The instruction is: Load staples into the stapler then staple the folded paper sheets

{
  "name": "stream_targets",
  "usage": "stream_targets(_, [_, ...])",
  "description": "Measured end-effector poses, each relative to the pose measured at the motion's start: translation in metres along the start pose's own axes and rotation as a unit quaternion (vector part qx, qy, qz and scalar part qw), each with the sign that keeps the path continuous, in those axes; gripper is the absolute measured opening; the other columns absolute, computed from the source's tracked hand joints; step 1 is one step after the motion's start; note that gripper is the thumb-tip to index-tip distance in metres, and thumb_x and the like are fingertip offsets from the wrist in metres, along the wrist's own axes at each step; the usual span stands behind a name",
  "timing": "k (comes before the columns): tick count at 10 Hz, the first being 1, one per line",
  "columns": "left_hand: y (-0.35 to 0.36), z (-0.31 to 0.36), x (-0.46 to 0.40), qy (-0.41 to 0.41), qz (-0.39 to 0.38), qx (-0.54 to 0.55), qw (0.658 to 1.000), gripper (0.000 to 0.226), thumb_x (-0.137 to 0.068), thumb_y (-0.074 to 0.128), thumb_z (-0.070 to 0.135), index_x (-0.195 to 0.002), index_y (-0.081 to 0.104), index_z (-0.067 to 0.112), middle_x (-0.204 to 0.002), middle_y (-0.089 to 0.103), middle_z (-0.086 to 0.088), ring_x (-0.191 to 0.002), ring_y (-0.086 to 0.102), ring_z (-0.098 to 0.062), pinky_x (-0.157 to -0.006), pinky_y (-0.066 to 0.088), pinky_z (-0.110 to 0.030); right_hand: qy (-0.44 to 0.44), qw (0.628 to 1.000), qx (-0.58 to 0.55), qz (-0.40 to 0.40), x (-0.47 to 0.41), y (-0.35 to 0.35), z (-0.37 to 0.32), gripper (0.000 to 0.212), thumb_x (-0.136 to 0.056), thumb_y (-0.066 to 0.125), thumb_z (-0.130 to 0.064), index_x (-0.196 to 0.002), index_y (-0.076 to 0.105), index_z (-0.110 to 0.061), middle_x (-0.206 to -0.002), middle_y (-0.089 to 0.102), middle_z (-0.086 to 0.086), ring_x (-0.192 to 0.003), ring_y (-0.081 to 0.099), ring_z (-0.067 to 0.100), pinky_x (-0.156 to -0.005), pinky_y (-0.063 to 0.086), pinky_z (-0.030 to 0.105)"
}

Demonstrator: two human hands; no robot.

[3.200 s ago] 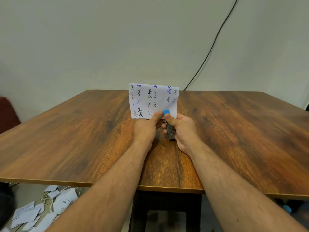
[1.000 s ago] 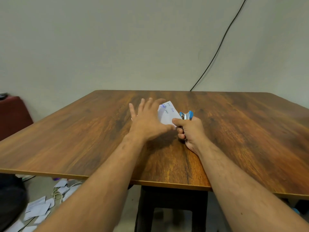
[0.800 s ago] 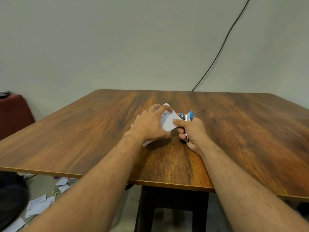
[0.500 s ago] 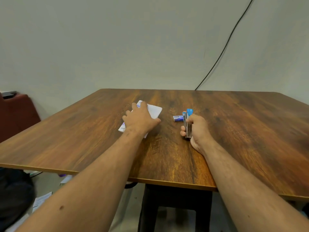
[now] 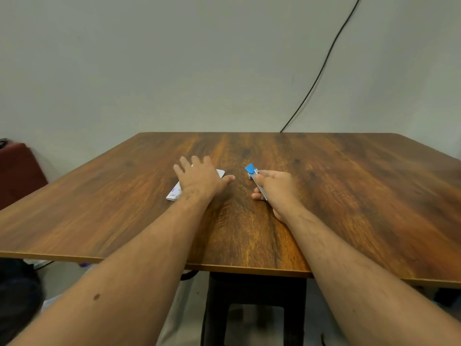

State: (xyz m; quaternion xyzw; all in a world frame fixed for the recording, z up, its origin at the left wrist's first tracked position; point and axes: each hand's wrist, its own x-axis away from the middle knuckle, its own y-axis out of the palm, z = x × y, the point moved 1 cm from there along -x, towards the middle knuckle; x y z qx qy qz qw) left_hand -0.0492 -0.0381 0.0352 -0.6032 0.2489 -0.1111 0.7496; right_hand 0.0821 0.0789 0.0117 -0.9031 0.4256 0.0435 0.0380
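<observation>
**A:** Pressing down on what, with that left hand (image 5: 199, 179)?

**B:** On the folded paper (image 5: 174, 192). My fingers were spread and flat over it, not gripping, so the sheets lay pinned to the tabletop (image 5: 349, 196) near its middle, a little toward the left edge. I judge I held them that way to keep the fold tight. Only two white corners showed past my hand, one nearer me and one toward the far edge.

**A:** And your right hand (image 5: 274, 189)?

**B:** It was curled shut around the stapler (image 5: 257, 181), just beside the left hand but not touching it. The paper and the stapler sat apart.

**A:** Which way did the stapler point?

**B:** Its long axis ran away from me toward the far edge, leaning slightly left. The blue end stuck out beyond my fingers on the far side; the metal body ran back under my palm. Something small sat right by the blue end, but it was too blurred to name.

**A:** Was it loaded?

**B:** I could not tell.
</observation>
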Motion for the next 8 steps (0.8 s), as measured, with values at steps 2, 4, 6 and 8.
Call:
stream_targets(2, [-0.015,-0.002,0.004,0.12,0.002,-0.011,0.993,0.089,-0.083,0.053,0.078,-0.148,0.043,0.019,-0.158,0.041,-0.012,-0.154,0.019,-0.033,-0.124,0.012,-0.053,-0.154,0.867,0.473,0.021,0.007,-0.027,-0.027,0.029,-0.088,0.061,-0.021,-0.112,0.077,-0.019,-0.102,0.077,0.005,-0.094,0.067,0.028,-0.084,0.055,0.038])
stream_targets(4, [-0.009,0.007,-0.029,0.165,0.014,0.038,0.986,0.081,-0.093,0.044,0.07,-0.154,0.036,0.017,-0.164,0.03,-0.011,-0.156,0.009,-0.03,-0.124,0.01,-0.049,-0.173,0.788,0.581,-0.107,-0.017,-0.039,-0.026,0.033,-0.089,0.063,-0.037,-0.116,0.076,-0.021,-0.111,0.076,0.007,-0.099,0.067,0.026,-0.086,0.054,0.038])
stream_targets(6, [0.002,0.037,-0.111,0.2,0.039,0.019,0.979,0.088,-0.097,0.018,0.069,-0.162,0.004,0.011,-0.171,-0.004,-0.011,-0.156,-0.01,-0.025,-0.126,-0.002,-0.042,-0.277,0.804,0.526,-0.03,-0.112,-0.045,-0.04,0.068,-0.1,0.046,-0.058,-0.151,0.045,-0.013,-0.154,0.047,0.011,-0.144,0.036,0.027,-0.119,0.029,0.043])
stream_targets(8, [-0.054,0.065,-0.199,0.2,0.067,0.049,0.976,0.095,-0.094,0.012,0.073,-0.16,-0.008,0.007,-0.169,-0.014,-0.01,-0.155,-0.016,-0.02,-0.126,-0.005,-0.039,-0.286,0.769,0.571,0.012,-0.196,-0.033,-0.115,0.091,-0.097,0.03,-0.071,-0.162,0.001,-0.015,-0.172,-0.004,0.008,-0.157,-0.013,0.03,-0.126,-0.003,0.051])
